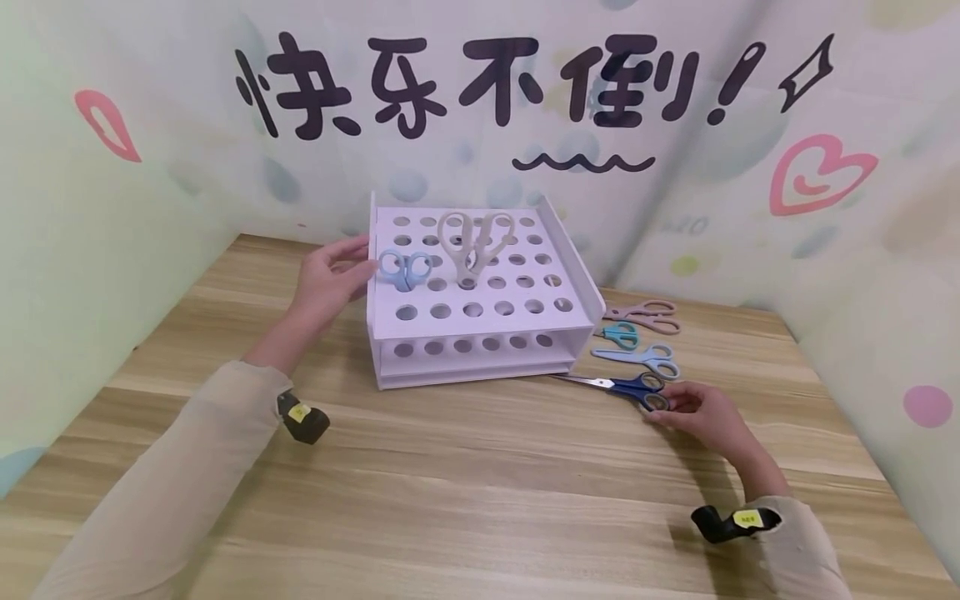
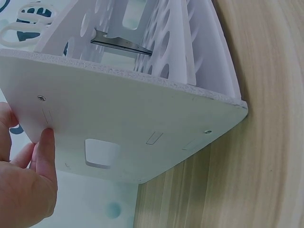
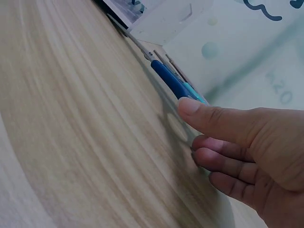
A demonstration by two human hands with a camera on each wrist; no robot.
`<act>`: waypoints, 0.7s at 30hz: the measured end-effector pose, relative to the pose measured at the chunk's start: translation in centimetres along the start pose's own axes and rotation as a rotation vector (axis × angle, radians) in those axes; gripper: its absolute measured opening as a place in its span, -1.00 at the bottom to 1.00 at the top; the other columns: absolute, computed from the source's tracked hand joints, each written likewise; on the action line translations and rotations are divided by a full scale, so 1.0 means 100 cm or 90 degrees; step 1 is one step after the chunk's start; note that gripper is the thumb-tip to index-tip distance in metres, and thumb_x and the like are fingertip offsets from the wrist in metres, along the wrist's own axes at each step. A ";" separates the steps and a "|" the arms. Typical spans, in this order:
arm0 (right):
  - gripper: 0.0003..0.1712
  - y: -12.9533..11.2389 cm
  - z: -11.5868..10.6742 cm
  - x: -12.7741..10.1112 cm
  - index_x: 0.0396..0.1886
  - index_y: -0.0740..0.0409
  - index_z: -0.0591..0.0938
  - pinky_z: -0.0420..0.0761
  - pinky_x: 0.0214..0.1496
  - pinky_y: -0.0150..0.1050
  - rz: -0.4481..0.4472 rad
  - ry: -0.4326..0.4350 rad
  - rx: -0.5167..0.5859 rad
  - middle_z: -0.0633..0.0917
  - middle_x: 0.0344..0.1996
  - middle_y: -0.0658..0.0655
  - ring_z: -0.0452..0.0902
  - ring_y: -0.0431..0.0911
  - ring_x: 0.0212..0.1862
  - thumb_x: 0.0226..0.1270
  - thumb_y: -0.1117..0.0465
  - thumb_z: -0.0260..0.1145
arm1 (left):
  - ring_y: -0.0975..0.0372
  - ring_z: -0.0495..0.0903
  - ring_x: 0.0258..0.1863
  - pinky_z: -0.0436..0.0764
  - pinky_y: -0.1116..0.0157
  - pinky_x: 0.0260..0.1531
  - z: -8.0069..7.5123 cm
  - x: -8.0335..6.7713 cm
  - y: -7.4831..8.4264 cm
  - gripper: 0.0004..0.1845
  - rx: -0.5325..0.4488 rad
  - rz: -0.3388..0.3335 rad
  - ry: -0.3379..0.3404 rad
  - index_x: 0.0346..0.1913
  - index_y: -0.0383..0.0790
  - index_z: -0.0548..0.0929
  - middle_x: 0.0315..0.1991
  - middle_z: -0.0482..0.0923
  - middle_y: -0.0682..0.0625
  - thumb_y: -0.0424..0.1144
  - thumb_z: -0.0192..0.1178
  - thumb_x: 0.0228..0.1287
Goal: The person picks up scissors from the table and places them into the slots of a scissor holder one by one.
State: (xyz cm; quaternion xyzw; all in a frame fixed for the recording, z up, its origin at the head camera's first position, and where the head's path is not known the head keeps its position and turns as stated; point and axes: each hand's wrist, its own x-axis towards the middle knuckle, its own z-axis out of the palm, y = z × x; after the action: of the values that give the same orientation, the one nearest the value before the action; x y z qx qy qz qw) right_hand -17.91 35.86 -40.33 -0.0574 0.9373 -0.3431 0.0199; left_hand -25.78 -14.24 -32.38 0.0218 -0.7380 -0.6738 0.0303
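Note:
A white rack (image 1: 461,321) with rows of round holes stands on the table. Upright in its holes are small light blue scissors (image 1: 405,271) at the left and larger off-white scissors (image 1: 472,250) near the middle. My left hand (image 1: 330,271) touches the rack's left side panel (image 2: 128,118) with its fingertips, fingers mostly straight, close by the small scissors. To the right of the rack, my right hand (image 1: 701,417) pinches dark blue scissors (image 1: 622,387) by the handle loops, thumb on top. Their blades point left toward the rack's front corner; a shadow shows under the handles.
Beside the rack on the right lie pink scissors (image 1: 652,315), teal scissors (image 1: 621,334) and light blue scissors (image 1: 641,358), handles pointing right. A patterned backdrop (image 1: 675,200) with large lettering hangs behind the wooden table (image 1: 465,500).

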 end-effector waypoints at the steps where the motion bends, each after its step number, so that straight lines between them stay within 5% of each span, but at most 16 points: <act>1: -0.52 0.000 -0.001 -0.001 -0.16 0.38 0.58 0.58 -0.41 -0.45 0.001 -0.002 -0.001 0.60 -0.39 0.13 0.51 -0.25 -0.38 0.00 0.12 0.45 | 0.12 0.46 0.02 0.62 0.39 -0.16 0.000 0.000 0.000 -0.47 -0.001 0.000 0.000 0.27 -0.18 0.36 0.14 0.34 -0.13 -0.30 0.17 0.22; 10: -0.43 -0.005 -0.012 -0.007 -0.06 0.41 0.51 0.59 -0.40 -0.42 0.044 -0.010 0.031 0.59 -0.37 0.16 0.51 -0.27 -0.37 0.04 0.10 0.43 | 0.11 0.45 0.05 0.61 0.39 -0.14 0.001 0.000 0.000 -0.47 -0.002 0.000 -0.001 0.27 -0.16 0.36 0.15 0.34 -0.12 -0.29 0.17 0.22; 16: -0.45 -0.013 -0.019 -0.011 0.00 0.40 0.47 0.60 -0.38 -0.42 0.019 0.009 0.072 0.62 -0.42 0.15 0.54 -0.27 -0.39 0.08 0.17 0.40 | 0.11 0.44 0.06 0.61 0.40 -0.14 0.000 -0.001 0.001 -0.46 0.002 -0.003 -0.003 0.28 -0.15 0.35 0.17 0.33 -0.12 -0.28 0.17 0.23; 21: -0.53 -0.022 -0.023 -0.011 -0.03 0.38 0.47 0.63 -0.39 -0.43 -0.030 0.055 0.111 0.63 -0.50 -0.05 0.56 -0.31 -0.43 0.08 0.28 0.39 | 0.12 0.44 0.05 0.61 0.40 -0.14 -0.001 -0.001 0.000 -0.46 0.004 0.000 -0.005 0.28 -0.16 0.35 0.16 0.33 -0.12 -0.27 0.17 0.23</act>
State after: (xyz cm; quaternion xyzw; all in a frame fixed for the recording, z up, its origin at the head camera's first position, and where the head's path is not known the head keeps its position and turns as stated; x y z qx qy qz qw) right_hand -16.81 35.77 -37.19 -0.0626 0.9023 -0.4258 -0.0239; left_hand -25.67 -14.33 -32.37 0.0192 -0.7404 -0.6713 0.0274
